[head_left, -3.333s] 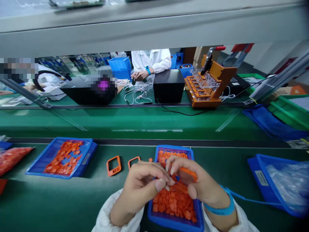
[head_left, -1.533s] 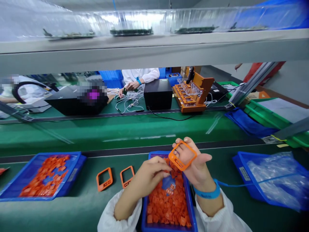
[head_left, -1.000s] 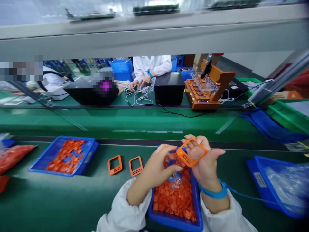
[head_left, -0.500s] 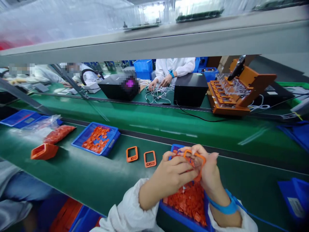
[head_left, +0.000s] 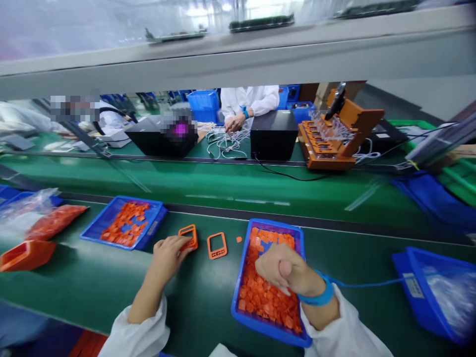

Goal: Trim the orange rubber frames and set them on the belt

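Note:
My left hand (head_left: 168, 251) reaches out to the left, its fingertips closed on an orange rectangular frame (head_left: 188, 236) that sits slightly tilted on the green bench. A second orange frame (head_left: 216, 246) lies flat just to its right, with a small orange piece (head_left: 238, 239) beside it. My right hand (head_left: 281, 268) is curled into a fist over a blue tray (head_left: 272, 224) heaped with small orange parts. I cannot see what the fist holds. A blue wrist strap (head_left: 315, 296) with a cord circles that wrist.
To the left are another blue tray (head_left: 155, 226) of orange parts, a bag of orange parts (head_left: 55, 221) and an orange box (head_left: 23, 254). A blue tray (head_left: 411, 277) with plastic bags sits on the right. Across the belt, a co-worker's hands (head_left: 235, 122) handle white cables near a black box (head_left: 273, 135) and an orange fixture (head_left: 330, 141).
My hands were together holding an orange frame over the tray. They have parted: the left went out to the frame on the bench, the right dropped as a fist onto the tray.

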The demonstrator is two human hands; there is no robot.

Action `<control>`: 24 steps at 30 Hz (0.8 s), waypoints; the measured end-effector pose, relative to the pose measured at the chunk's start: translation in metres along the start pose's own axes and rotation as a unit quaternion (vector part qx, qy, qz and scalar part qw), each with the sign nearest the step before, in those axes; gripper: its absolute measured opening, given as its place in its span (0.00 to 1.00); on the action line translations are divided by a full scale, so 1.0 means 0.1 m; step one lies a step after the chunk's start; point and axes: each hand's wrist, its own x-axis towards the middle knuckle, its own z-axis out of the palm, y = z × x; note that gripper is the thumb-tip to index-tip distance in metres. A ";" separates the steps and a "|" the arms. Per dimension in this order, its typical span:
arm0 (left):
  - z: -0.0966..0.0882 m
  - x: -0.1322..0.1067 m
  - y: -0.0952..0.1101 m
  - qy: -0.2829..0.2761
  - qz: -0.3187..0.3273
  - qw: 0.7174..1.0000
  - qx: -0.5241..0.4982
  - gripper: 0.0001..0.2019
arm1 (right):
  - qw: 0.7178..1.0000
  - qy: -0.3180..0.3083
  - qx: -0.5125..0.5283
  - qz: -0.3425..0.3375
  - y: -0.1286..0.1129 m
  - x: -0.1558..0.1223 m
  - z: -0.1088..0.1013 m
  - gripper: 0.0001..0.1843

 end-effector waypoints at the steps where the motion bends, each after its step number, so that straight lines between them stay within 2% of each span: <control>1: 0.04 0.01 -0.01 -0.005 0.002 1.000 0.005 0.13 | 1.000 -0.007 0.008 -0.008 0.00 0.00 0.01 0.40; 4: 0.11 0.02 0.01 -0.001 0.008 1.000 0.022 0.14 | 0.999 -0.021 0.030 -0.029 -0.01 0.00 0.02 0.41; 7: 0.12 0.00 0.22 0.053 0.043 0.998 0.001 0.13 | 0.998 -0.035 0.041 -0.042 -0.03 0.00 0.03 0.40; 10: 0.04 -0.07 0.67 0.080 0.148 0.982 -0.085 0.11 | 0.996 -0.056 0.050 -0.056 -0.04 0.00 0.03 0.39; 12: -0.04 -0.14 1.03 0.056 0.219 0.963 -0.145 0.09 | 0.994 -0.070 0.058 -0.066 -0.05 0.01 0.03 0.39; 14: -0.09 -0.17 1.35 0.010 0.269 0.947 -0.177 0.09 | 0.992 -0.083 0.066 -0.074 -0.07 0.02 0.03 0.38; 16: -0.10 -0.15 1.53 -0.031 0.294 0.936 -0.191 0.10 | 0.990 -0.094 0.072 -0.081 -0.08 0.02 0.03 0.37; 17: -0.08 -0.12 1.56 -0.041 0.289 0.939 -0.182 0.11 | 0.989 -0.099 0.074 -0.083 -0.09 0.02 0.03 0.37; 19: 0.00 -0.03 1.50 -0.037 0.240 0.961 -0.135 0.14 | 0.987 -0.104 0.080 -0.089 -0.11 0.03 0.04 0.36; 22: 0.14 0.11 1.25 -0.029 0.118 0.992 -0.042 0.17 | 0.984 -0.117 0.084 -0.104 -0.12 0.04 0.05 0.35; 24: 0.22 0.15 1.10 -0.058 0.068 0.996 0.004 0.18 | 0.980 -0.127 0.091 -0.120 -0.10 0.05 0.06 0.35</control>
